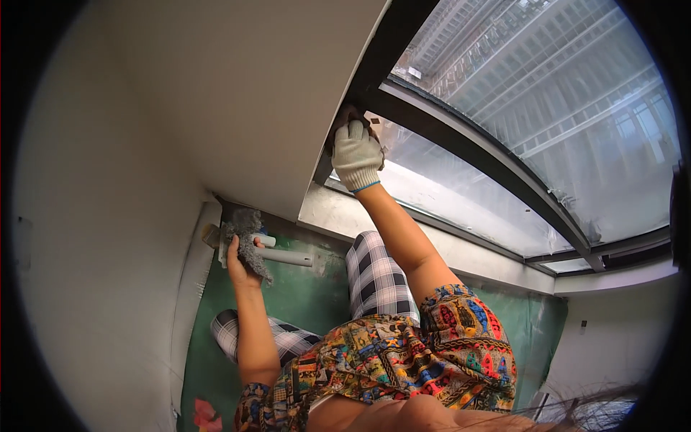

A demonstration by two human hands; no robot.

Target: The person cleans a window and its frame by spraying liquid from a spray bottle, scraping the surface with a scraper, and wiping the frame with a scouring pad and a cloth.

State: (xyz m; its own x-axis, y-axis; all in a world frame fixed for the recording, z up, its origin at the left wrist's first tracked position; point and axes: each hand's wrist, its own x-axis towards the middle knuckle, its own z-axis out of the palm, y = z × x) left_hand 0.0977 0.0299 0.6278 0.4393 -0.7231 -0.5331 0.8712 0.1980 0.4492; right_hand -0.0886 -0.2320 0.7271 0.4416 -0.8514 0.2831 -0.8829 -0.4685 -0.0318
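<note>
My left hand [244, 267], bare, holds a window washer with a grey fluffy sleeve [248, 237] and a grey plastic handle [286, 257]. A second, shorter pale handle [264, 240] pokes out above it; what tool it belongs to is hidden. My right hand [357, 154] wears a white knitted glove with a blue cuff edge. It presses a dark brownish cloth [352, 114] against the left corner of the dark window frame [372, 97]. Most of the cloth lies beneath the glove. The lower window pane [453, 183] extends to the right of the glove.
A large upper pane [540, 119] is marked with streaks and specks. Below the window runs a pale sill [337, 211]. White walls [243, 97] stand close on the left. Green sheeting [307, 291] covers the floor, with a pinkish-red object [205, 414] at bottom left.
</note>
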